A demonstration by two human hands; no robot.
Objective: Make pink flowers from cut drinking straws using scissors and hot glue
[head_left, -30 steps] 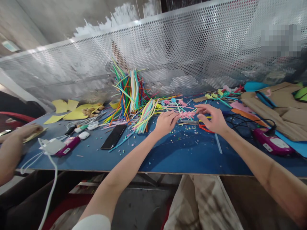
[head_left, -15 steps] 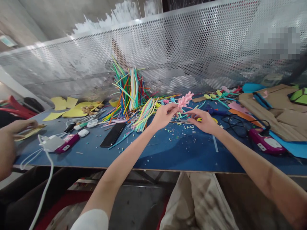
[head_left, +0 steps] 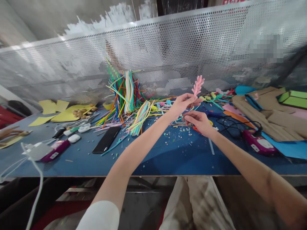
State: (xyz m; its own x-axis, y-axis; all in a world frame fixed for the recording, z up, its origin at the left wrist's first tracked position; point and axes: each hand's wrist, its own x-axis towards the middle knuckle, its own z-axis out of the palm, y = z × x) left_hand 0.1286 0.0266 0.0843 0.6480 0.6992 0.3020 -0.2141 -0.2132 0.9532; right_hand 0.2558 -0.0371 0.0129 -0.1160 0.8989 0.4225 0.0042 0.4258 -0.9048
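My left hand (head_left: 185, 103) is closed at the base of a pink pipe-cleaner flower (head_left: 198, 85), a fuzzy sprig with short side tufts that points up and slightly right. A thin stem runs down from it to my right hand (head_left: 198, 120), whose thumb and fingers are pinched at the stem's lower part. Under the hands lie small colourful clippings (head_left: 177, 134). To the left of them is a bundle of pastel pipe cleaners (head_left: 140, 118); behind that stands a taller multicoloured bunch (head_left: 129, 92).
A black phone (head_left: 106, 140) and a purple power strip (head_left: 56, 150) lie left; another purple power strip (head_left: 259, 142) is right, near cardboard (head_left: 283, 118). A perforated metal panel (head_left: 153, 51) closes off the back. Another person's hand (head_left: 11, 133) is at far left.
The pink flower has risen and turned more upright in my left hand. My right hand has come under it, at the thin stem. The view has shifted slightly right.
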